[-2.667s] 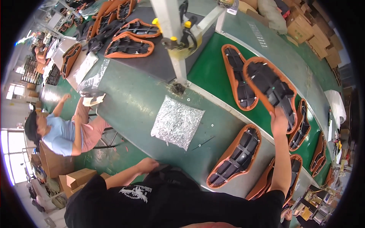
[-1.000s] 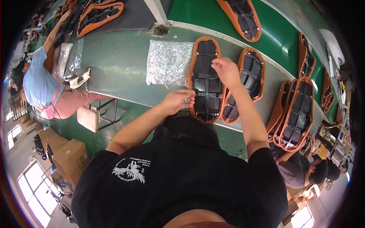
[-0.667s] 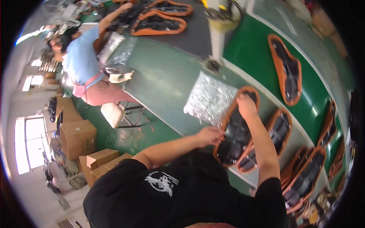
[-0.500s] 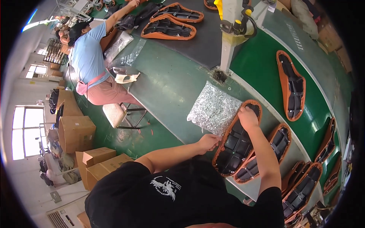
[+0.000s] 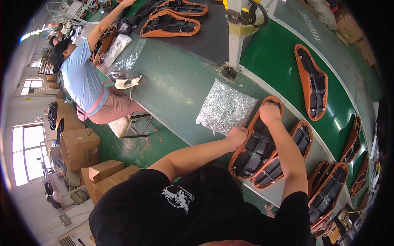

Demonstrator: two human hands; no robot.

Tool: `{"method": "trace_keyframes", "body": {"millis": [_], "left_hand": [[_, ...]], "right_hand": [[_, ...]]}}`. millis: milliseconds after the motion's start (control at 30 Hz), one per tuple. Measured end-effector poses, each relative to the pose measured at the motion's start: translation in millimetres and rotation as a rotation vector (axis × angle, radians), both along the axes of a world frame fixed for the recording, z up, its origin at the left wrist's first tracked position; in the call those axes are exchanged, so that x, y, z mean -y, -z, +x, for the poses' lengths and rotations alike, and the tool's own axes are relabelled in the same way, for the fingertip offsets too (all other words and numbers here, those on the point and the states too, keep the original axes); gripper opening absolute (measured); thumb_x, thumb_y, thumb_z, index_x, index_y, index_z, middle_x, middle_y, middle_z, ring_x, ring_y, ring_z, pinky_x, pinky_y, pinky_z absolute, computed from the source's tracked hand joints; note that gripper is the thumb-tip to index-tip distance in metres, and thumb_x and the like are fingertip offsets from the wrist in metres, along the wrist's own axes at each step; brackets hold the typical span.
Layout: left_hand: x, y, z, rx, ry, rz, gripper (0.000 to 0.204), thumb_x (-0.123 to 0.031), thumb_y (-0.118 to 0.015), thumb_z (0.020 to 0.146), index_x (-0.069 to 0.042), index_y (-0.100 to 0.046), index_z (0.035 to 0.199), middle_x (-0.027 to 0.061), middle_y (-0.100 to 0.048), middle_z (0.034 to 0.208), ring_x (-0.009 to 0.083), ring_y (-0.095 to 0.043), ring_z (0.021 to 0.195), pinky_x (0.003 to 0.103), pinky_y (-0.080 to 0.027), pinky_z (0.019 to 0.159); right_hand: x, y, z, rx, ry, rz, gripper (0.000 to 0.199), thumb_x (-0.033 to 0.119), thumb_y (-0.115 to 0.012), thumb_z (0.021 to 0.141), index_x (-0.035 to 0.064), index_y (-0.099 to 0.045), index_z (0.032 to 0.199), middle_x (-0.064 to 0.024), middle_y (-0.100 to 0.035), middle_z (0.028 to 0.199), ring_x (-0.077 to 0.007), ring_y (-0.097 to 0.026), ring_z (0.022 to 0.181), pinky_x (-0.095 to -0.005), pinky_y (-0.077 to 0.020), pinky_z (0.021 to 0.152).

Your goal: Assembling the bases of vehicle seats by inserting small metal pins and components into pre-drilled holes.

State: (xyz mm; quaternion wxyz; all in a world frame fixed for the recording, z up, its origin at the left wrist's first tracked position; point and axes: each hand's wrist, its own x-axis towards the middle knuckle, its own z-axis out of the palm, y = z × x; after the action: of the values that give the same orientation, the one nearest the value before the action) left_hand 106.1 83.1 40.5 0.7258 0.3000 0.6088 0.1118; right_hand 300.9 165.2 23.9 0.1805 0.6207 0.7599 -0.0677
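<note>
A long curved panel (image 5: 255, 148) with a brown padded rim and a black ribbed inside lies in front of me. My left hand (image 5: 238, 137) is closed at its left rim, the fingertips touching the edge. Over the far end of the same panel, my right hand (image 5: 271, 114) is curled with its fingertips turned down; whatever it holds is hidden. A clear bag of small shiny metal pieces (image 5: 227, 107) lies on the table just beyond my left hand. Partly under my right forearm is a second such panel (image 5: 303, 139), tight against the first.
Another panel (image 5: 312, 84) lies on the green conveyor belt (image 5: 271, 53); more lie at right (image 5: 330, 192). A post with a yellow-capped fixture (image 5: 245, 18) stands beyond the bag. At left, a co-worker in a blue shirt (image 5: 78, 71) reaches over the table; cardboard boxes (image 5: 80, 149) stand on the floor.
My left hand has slid farther up along the panel's left rim, and its fingers are more curled. My right hand stays at the far end. The whole view has shifted slightly.
</note>
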Motion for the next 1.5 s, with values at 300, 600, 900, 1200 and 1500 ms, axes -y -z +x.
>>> {"method": "trace_keyframes", "body": {"millis": [300, 600, 900, 1200, 1500], "left_hand": [[-13.2, 21.0, 7.8, 0.069, 0.115, 0.048, 0.021, -0.017, -0.055, 0.1, -0.003, -0.067, 0.091, 0.0022, -0.059, 0.072, 0.0121, -0.054, 0.058, 0.029, -0.041, 0.049], [-0.4, -12.6, -22.0, 0.306, -0.063, -0.17, 0.021, -0.022, -0.054, 0.103, -0.008, -0.067, 0.093, 0.0009, -0.059, 0.077, 0.0138, -0.058, 0.063, 0.027, -0.045, 0.058], [37.9, -22.9, -34.2, 0.4, -0.332, -0.472, 0.022, -0.024, -0.048, 0.105, -0.007, -0.058, 0.114, 0.0064, -0.063, 0.107, 0.0234, -0.064, 0.098, 0.044, -0.056, 0.08], [40.8, -28.8, -20.8, 0.349, -0.207, -0.457, 0.023, -0.023, -0.052, 0.104, -0.006, -0.061, 0.116, 0.0079, -0.064, 0.111, 0.0235, -0.063, 0.102, 0.043, -0.055, 0.08], [25.3, -21.5, -30.0, 0.454, -0.085, -0.39, 0.025, -0.016, -0.052, 0.104, 0.003, -0.06, 0.118, 0.0125, -0.062, 0.114, 0.0254, -0.064, 0.1, 0.041, -0.057, 0.087]], "right_hand": [[23.1, -1.1, 33.9, -0.219, 0.109, 0.259, 0.021, 0.022, -0.057, 0.094, 0.0035, -0.066, 0.098, -0.0149, -0.071, 0.097, -0.0347, -0.07, 0.091, -0.0447, -0.058, 0.08], [74.4, -43.2, 8.1, -0.513, 0.315, 0.241, 0.013, 0.007, -0.058, 0.083, 0.0067, -0.069, 0.091, -0.0148, -0.068, 0.094, -0.0359, -0.068, 0.092, -0.0455, -0.056, 0.08], [182.4, -96.6, -79.2, -0.701, -0.019, 0.277, 0.022, 0.012, -0.071, 0.078, 0.0045, -0.069, 0.099, -0.0074, -0.06, 0.098, -0.0292, -0.059, 0.095, -0.0409, -0.0506, 0.082], [201.0, -91.6, -71.6, -0.733, 0.061, 0.253, 0.014, 0.009, -0.068, 0.076, 0.0049, -0.063, 0.089, -0.009, -0.061, 0.097, -0.0309, -0.06, 0.092, -0.0408, -0.0512, 0.082], [175.3, -103.1, -47.3, -1.127, 0.503, 0.227, 0.011, 0.003, -0.071, 0.08, 0.0041, -0.06, 0.082, -0.0131, -0.059, 0.079, -0.0316, -0.064, 0.073, -0.0396, -0.0526, 0.065]]}}
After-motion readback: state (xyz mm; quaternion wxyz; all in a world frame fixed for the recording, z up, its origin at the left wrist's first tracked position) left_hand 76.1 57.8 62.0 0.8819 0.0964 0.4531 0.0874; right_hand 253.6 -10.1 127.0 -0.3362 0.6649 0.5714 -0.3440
